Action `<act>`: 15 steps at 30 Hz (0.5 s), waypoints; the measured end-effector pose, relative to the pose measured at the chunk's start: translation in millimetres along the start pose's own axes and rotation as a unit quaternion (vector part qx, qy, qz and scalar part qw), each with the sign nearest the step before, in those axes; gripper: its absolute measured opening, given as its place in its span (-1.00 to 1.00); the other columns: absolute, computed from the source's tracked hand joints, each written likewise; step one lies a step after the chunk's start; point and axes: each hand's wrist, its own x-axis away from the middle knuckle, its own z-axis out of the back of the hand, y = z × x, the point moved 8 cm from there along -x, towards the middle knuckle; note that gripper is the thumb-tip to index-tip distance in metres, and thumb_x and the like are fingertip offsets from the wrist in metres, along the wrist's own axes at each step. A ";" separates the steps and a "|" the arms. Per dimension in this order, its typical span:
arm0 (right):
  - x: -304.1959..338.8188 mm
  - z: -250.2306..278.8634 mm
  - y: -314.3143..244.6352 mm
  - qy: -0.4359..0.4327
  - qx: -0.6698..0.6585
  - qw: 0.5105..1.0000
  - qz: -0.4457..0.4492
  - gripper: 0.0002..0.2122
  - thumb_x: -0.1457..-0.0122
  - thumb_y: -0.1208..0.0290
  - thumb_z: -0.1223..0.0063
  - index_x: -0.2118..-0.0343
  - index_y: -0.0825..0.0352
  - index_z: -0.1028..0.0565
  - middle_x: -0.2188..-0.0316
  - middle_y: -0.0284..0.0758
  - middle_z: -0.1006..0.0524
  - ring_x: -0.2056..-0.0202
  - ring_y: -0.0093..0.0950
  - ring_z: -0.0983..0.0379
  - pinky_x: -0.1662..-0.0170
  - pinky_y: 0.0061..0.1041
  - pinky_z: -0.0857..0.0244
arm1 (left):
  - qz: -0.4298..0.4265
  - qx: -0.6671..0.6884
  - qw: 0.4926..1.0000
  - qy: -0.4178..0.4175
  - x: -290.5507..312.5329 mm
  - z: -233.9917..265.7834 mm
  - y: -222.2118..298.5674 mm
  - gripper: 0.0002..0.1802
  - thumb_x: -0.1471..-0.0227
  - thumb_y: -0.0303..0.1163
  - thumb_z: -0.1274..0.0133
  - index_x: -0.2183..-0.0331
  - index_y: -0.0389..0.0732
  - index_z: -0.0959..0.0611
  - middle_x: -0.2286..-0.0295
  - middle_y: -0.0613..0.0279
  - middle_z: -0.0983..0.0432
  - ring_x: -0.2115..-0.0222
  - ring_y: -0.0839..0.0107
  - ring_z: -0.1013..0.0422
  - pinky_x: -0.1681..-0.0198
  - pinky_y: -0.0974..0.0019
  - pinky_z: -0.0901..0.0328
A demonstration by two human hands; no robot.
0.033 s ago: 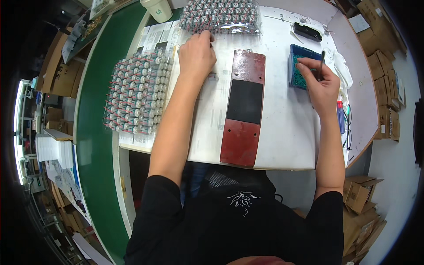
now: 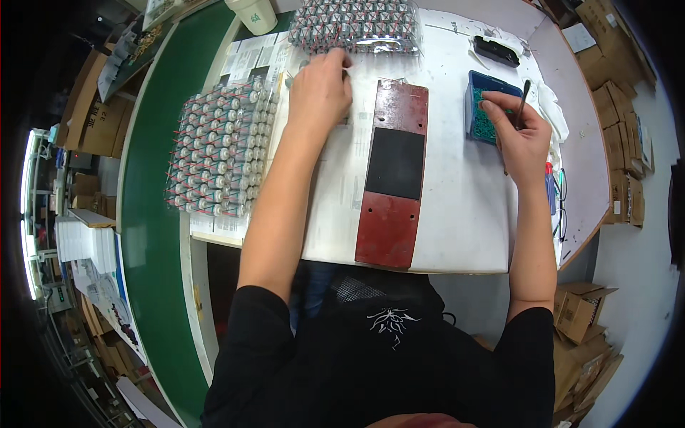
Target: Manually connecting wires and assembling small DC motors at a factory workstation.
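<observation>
Blue bin (image 2: 501, 83), right side of the table (image 2: 460, 221), green bits (image 2: 483, 128) inside, and the right hand (image 2: 526, 139) is over it, thumb and fingertip together, dark tool (image 2: 524, 98) gripped in the same hand! Left hand (image 2: 322, 91) curls close by the top tray (image 2: 389, 46), can't tell what it holds, and between the hands lies the red board (image 2: 389, 232)

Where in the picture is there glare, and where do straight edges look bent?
Head view: glare on the front of the far clear tray; head view: light strip at left looks washed out; head view: the green surface bows along its edges, corners fall dark.
</observation>
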 end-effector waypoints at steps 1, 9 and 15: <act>-0.2 -0.1 -1.2 -0.005 -0.023 0.999 -0.023 -0.86 -0.23 0.47 -0.28 0.20 0.39 -0.66 0.42 -0.44 -0.64 0.61 -0.82 -0.21 0.56 -0.75 -0.03 | -0.015 0.084 0.996 -0.033 7.8 5.9 15.0 -0.78 -0.04 -0.44 -0.14 0.21 -0.21 -0.62 0.33 -0.03 -0.62 0.24 -0.04 -0.55 0.15 -0.02 -0.43; -4.4 -16.3 -20.8 -0.060 -0.046 0.996 -0.045 -0.81 -0.25 0.45 -0.28 0.15 0.42 -0.64 0.35 -0.32 -0.69 0.65 -0.81 -0.25 0.62 -0.74 -0.06 | -0.172 0.256 0.945 -0.107 44.0 3.8 84.6 -0.76 -0.06 -0.42 -0.16 0.17 -0.19 -0.65 0.28 -0.02 -0.63 0.22 -0.06 -0.54 0.10 -0.02 -0.42; 3.1 -20.5 8.2 -0.041 -0.086 0.992 -0.082 -0.79 -0.24 0.43 -0.29 0.13 0.41 -0.63 0.35 -0.33 -0.68 0.65 -0.80 -0.25 0.63 -0.75 -0.06 | -0.015 0.126 0.973 -0.192 -33.9 -62.8 30.0 -0.68 -0.18 -0.24 -0.15 0.13 -0.25 -0.72 0.18 -0.02 -0.66 0.16 0.02 -0.56 0.07 0.12 -0.42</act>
